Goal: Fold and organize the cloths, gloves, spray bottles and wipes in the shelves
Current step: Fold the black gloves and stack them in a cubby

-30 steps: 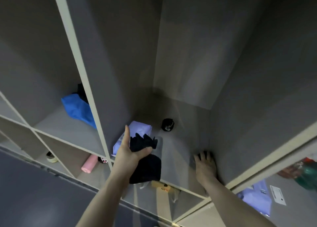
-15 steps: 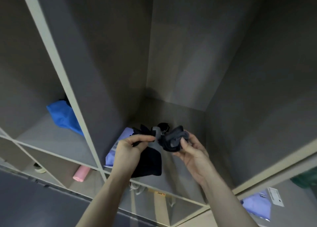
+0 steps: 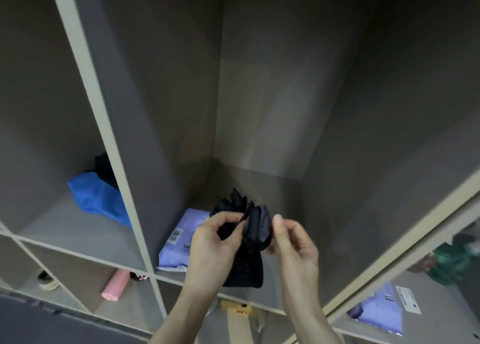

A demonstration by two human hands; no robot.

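Note:
Both hands hold a bunch of black gloves [image 3: 249,229] together, above the floor of the tall middle shelf compartment [image 3: 280,195]. My left hand [image 3: 215,245] pinches the left part, with glove fingers sticking up behind it and the rest hanging down. My right hand [image 3: 293,242] pinches the folded dark part on the right. A lilac pack of wipes [image 3: 179,239] lies flat on the shelf floor just left of my hands.
A blue cloth [image 3: 98,200] with something black behind it lies in the left compartment. Below are a pink roll [image 3: 115,284], a tape roll [image 3: 48,281], and a yellow-labelled item [image 3: 237,310]. Another lilac pack [image 3: 379,310] and a green object [image 3: 452,260] sit lower right.
My right hand left the shelf floor, picked up a second dark glove and brought it against the gloves in my left hand. The small black object at the back is now hidden.

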